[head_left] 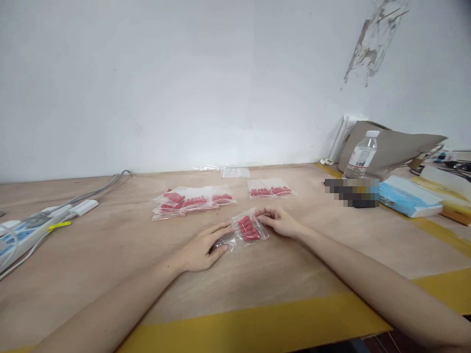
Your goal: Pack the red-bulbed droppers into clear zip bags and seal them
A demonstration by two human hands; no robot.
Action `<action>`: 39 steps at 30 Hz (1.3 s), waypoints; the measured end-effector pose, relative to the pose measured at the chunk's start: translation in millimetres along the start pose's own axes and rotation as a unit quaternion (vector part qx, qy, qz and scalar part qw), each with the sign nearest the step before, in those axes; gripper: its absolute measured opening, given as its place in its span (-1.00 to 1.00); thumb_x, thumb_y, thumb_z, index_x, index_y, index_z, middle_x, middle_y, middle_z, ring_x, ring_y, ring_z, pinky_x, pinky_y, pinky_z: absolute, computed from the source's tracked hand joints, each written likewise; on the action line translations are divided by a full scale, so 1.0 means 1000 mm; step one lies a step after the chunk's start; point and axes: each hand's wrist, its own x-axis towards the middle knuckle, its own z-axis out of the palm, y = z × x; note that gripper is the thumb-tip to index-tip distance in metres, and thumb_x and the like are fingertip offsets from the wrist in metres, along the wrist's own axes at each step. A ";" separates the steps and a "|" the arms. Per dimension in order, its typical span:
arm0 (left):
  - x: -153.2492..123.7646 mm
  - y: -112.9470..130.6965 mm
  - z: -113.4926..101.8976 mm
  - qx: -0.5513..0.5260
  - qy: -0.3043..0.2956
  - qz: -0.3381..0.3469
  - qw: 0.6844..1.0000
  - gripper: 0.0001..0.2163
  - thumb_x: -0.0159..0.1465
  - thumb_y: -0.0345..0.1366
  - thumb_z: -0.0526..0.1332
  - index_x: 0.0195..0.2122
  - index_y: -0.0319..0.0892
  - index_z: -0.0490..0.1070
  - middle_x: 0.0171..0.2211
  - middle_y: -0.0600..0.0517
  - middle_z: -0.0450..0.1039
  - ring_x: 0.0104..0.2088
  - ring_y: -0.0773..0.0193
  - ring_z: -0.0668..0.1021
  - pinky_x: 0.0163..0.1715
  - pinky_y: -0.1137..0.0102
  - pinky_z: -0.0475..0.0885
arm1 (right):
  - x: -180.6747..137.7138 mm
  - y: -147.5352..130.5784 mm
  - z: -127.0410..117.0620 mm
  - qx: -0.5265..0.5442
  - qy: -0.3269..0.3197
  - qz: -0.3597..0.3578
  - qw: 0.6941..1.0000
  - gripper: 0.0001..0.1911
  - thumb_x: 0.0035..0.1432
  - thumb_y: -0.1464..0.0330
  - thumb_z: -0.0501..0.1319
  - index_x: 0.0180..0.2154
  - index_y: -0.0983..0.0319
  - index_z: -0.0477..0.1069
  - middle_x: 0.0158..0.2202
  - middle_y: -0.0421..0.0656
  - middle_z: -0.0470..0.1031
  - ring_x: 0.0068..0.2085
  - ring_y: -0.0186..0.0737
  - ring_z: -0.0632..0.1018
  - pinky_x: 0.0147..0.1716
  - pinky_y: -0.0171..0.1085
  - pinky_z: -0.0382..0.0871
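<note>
While it lies flat on the wooden table (110, 255), the small clear bag (246, 230) of red pieces runs its long axis from near-left to far-right, the red pieces bunched toward the far-right end. The left hand (201, 250) rests open on the bag's near-left end, fingers spread and pressing it down. The right hand (278, 220) pinches the far-right edge, fingers closed together on the plastic. Beyond them lie a pile of filled bags (193, 200), two more bags (271, 189) and an empty bag (235, 172). A water bottle (362, 154) stands far right.
</note>
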 end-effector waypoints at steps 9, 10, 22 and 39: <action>-0.001 -0.004 0.001 0.008 0.008 0.031 0.999 -0.57 0.28 -0.30 0.03 0.19 -0.04 0.07 0.19 -0.04 0.06 0.15 0.11 0.22 0.10 0.17 0.18 | -0.001 -0.001 -0.014 -0.121 0.077 -0.053 0.988 -0.66 -0.02 0.17 0.21 -0.24 0.25 0.33 -0.34 -0.14 0.44 -0.34 -0.29 0.45 -0.30 -0.24 0.35; -0.001 -0.004 0.000 0.014 -0.001 0.036 0.999 -0.57 0.29 -0.30 0.02 0.20 -0.03 0.05 0.20 -0.04 0.04 0.16 0.11 0.20 0.10 0.16 0.17 | -0.002 -0.001 -0.015 -0.166 0.101 -0.067 0.979 -0.66 -0.01 0.17 0.20 -0.24 0.26 0.35 -0.33 -0.12 0.44 -0.35 -0.28 0.44 -0.33 -0.24 0.34; 0.031 -0.018 -0.002 0.205 0.108 0.080 0.970 -0.61 0.29 -0.20 0.04 0.14 -0.10 0.16 0.21 -0.09 0.02 0.20 0.02 0.07 0.13 0.04 0.04 | -0.002 -0.005 -0.010 -0.250 0.054 -0.015 0.967 -0.69 -0.06 0.17 0.23 -0.34 0.27 0.42 -0.50 -0.22 0.43 -0.48 -0.35 0.40 -0.50 -0.35 0.26; 0.077 -0.036 0.007 0.311 0.080 -0.012 0.947 -0.75 0.30 -0.17 0.00 -0.14 -0.14 0.38 -0.11 -0.07 0.40 -0.05 0.11 0.39 0.00 0.11 0.14 | -0.025 -0.026 0.000 -0.413 0.096 -0.013 0.906 -0.84 0.02 0.27 0.15 -0.39 0.24 0.33 -0.45 -0.19 0.44 -0.46 -0.33 0.40 -0.48 -0.36 0.18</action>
